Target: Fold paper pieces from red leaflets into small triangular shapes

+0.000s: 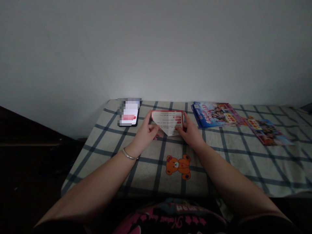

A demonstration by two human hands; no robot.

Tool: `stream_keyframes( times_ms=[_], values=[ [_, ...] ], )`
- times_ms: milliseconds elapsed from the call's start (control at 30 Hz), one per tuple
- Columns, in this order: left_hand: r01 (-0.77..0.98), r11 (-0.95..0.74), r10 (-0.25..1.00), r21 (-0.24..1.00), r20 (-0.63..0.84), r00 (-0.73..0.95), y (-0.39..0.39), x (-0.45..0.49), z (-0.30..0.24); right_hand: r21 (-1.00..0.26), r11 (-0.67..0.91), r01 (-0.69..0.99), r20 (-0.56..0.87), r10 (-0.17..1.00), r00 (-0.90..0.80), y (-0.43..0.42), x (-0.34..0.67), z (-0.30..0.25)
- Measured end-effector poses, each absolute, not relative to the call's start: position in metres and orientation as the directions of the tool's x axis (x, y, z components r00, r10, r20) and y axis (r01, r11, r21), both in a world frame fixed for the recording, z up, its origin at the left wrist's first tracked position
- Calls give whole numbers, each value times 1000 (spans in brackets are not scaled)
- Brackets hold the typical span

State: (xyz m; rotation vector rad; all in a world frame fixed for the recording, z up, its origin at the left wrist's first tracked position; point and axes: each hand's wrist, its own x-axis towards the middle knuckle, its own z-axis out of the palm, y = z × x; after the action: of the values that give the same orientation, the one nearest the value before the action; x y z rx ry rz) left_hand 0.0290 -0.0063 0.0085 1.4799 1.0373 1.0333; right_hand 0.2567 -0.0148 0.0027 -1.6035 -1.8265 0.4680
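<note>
Between my two hands is a white printed leaflet (165,117) with a red border, small dark text and red marks on its right side. A crease runs down it, and its lower left edge slants. My left hand (147,129), with a silver bangle at the wrist, grips the left edge, thumb toward me. At the right edge, my right hand (190,130) holds the paper with its thumb over the lower corner. Part of the fingers of both hands is hidden behind the leaflet.
A phone (129,113) with a lit, partly blurred screen lies left of my hands. To the right are a stack of colourful flyers (214,114) and another flyer (268,131). The checked tablecloth (146,175) bears a printed orange bear (179,166). A pale wall (156,48) stands behind the table.
</note>
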Motion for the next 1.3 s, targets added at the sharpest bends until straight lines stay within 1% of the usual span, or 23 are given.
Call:
stream_keyframes(
  times_ms=[67, 133, 233, 300, 367, 400, 467, 500, 600, 733, 867, 900, 933, 1033, 1100, 1300],
  values=[
    [156, -153, 960, 976, 109, 257, -9, 29, 9, -617, 177, 766, 224, 973, -44, -15, 256, 4],
    [210, -207, 952, 955, 148, 268, -12, 28, 10, -617, 182, 766, 213, 975, -60, -16, 256, 6],
    [346, -345, 927, 872, 261, 268, -12, 24, 12, -612, 184, 769, 210, 975, -67, -17, 256, 8],
    [465, -487, 872, 739, 381, 308, -10, 22, 14, -595, 186, 782, 209, 975, -73, -18, 255, 9],
    [545, -640, 767, 542, 490, 414, -9, 21, 15, -584, 193, 788, 209, 974, -84, -17, 256, 9],
    [560, -699, 711, 444, 513, 481, -8, 21, 15, -583, 201, 787, 212, 973, -92, -17, 256, 9],
    [558, -776, 623, 293, 493, 608, -9, 23, 14, -588, 217, 779, 222, 970, -102, -17, 256, 8],
    [554, -796, 599, 246, 458, 657, -9, 24, 13, -595, 220, 773, 226, 969, -102, -16, 256, 8],
    [578, -799, 595, 163, 345, 726, -12, 25, 9, -622, 203, 756, 215, 973, -84, -16, 256, 8],
    [620, -775, 626, 121, 288, 725, -13, 23, 5, -637, 216, 740, 201, 973, -112, -17, 259, 8],
    [601, -787, 613, 141, 288, 736, -10, 21, 4, -716, 266, 645, 225, 963, -148, -16, 265, 7],
    [594, -790, 611, 152, 289, 737, -9, 20, 4, -716, 283, 638, 235, 958, -162, -16, 267, 7],
    [588, -793, 608, 163, 292, 739, -9, 20, 4, -697, 307, 647, 252, 951, -180, -16, 268, 8],
    [565, -804, 594, 187, 307, 744, -7, 18, 3, -580, 398, 711, 318, 914, -252, -18, 273, 13],
    [552, -811, 584, 195, 319, 746, -7, 17, 3, -530, 438, 726, 327, 895, -302, -19, 276, 16],
    [538, -813, 580, 221, 385, 718, -7, 16, 0, -550, 475, 687, 243, 878, -412, -14, 286, 16]
  ],
)
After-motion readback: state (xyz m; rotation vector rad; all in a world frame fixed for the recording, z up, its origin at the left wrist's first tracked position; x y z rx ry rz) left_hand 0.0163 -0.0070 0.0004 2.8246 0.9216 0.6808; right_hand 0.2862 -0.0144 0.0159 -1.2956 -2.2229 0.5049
